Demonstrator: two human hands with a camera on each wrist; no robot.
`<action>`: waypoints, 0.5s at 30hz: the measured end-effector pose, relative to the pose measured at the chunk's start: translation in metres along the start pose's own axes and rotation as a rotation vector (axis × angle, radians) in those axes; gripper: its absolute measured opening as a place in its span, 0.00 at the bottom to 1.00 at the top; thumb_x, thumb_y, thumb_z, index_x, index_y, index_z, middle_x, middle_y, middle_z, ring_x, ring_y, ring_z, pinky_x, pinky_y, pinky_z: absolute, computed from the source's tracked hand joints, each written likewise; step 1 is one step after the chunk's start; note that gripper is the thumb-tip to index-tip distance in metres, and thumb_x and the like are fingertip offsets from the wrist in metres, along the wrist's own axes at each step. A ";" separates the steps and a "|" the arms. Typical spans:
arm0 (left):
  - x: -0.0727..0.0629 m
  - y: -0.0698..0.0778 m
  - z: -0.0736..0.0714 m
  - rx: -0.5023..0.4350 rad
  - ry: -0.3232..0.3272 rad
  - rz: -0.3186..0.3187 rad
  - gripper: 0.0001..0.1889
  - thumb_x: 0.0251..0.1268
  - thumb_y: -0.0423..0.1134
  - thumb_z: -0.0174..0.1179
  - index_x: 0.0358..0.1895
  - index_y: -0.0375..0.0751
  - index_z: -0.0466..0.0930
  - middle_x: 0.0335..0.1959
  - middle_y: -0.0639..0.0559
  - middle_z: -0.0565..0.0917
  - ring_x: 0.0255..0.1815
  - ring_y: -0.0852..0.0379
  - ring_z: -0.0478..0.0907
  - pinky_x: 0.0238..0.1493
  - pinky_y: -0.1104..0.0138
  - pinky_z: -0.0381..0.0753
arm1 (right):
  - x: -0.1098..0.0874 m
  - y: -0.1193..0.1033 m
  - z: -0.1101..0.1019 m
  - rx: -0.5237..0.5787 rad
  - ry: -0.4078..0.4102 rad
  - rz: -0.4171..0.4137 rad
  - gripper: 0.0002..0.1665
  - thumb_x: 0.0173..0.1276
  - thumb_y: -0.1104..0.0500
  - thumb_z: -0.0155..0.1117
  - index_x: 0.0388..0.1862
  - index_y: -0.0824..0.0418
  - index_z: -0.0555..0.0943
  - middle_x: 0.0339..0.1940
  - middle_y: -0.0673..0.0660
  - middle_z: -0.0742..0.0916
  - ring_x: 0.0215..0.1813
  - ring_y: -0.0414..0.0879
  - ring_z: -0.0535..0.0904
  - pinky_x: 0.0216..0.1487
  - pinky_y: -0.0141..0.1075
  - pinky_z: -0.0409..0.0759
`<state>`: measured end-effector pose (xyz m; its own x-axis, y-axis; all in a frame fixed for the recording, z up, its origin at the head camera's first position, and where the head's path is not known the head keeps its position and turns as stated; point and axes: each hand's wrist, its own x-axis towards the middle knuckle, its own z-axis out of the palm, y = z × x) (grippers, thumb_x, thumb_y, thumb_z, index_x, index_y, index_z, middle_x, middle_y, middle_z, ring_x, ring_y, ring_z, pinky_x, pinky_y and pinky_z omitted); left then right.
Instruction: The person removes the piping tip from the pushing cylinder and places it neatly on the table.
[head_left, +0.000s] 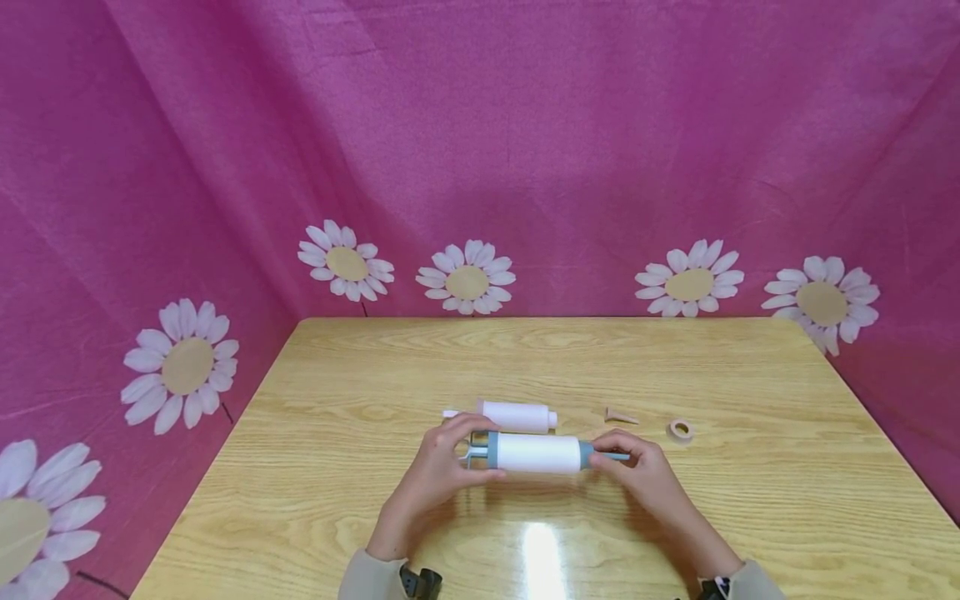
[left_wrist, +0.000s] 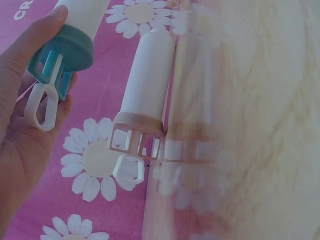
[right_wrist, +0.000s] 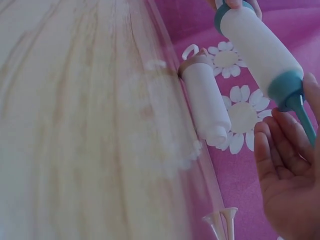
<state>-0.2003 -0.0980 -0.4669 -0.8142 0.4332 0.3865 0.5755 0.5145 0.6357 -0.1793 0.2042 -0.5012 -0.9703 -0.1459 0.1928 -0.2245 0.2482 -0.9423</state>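
A piping syringe (head_left: 538, 453) with a white barrel lies level between both hands, just above the table. My left hand (head_left: 438, 458) grips its teal collar (left_wrist: 75, 47); the thumb lies along the barrel, and a white loop handle (left_wrist: 42, 107) sticks out past the collar. At the other end, my right hand (head_left: 643, 471) holds the teal end cap (right_wrist: 287, 86) between thumb and fingers. A slim teal nozzle (right_wrist: 303, 120) extends from that cap past the fingers. Parts of the left fingers are hidden behind the collar.
Just behind lies a second white syringe (head_left: 516, 416) with a beige-pink collar (left_wrist: 137, 124) and a bare spout. A beige nozzle (head_left: 621, 416) and a beige ring (head_left: 681, 430) lie to its right on the wooden table (head_left: 360, 375). A pink daisy curtain (head_left: 570, 167) surrounds the table.
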 end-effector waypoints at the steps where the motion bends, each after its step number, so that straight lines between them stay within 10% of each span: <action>1: 0.000 0.000 0.000 0.000 0.000 0.000 0.27 0.43 0.45 0.79 0.51 0.48 0.82 0.53 0.53 0.84 0.59 0.54 0.80 0.60 0.57 0.81 | 0.000 0.000 0.000 0.000 0.002 -0.013 0.08 0.65 0.63 0.68 0.42 0.64 0.84 0.41 0.42 0.86 0.44 0.30 0.81 0.42 0.28 0.83; 15: -0.002 -0.001 -0.003 -0.005 0.036 0.008 0.28 0.42 0.45 0.79 0.51 0.47 0.82 0.54 0.51 0.85 0.60 0.50 0.80 0.61 0.55 0.81 | 0.000 0.004 0.007 0.174 -0.025 -0.271 0.23 0.56 0.75 0.69 0.53 0.71 0.78 0.52 0.52 0.82 0.51 0.34 0.81 0.55 0.24 0.81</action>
<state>-0.1992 -0.1021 -0.4660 -0.8120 0.4104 0.4150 0.5815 0.5074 0.6359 -0.1794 0.1986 -0.5071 -0.8743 -0.2087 0.4382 -0.4536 0.0300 -0.8907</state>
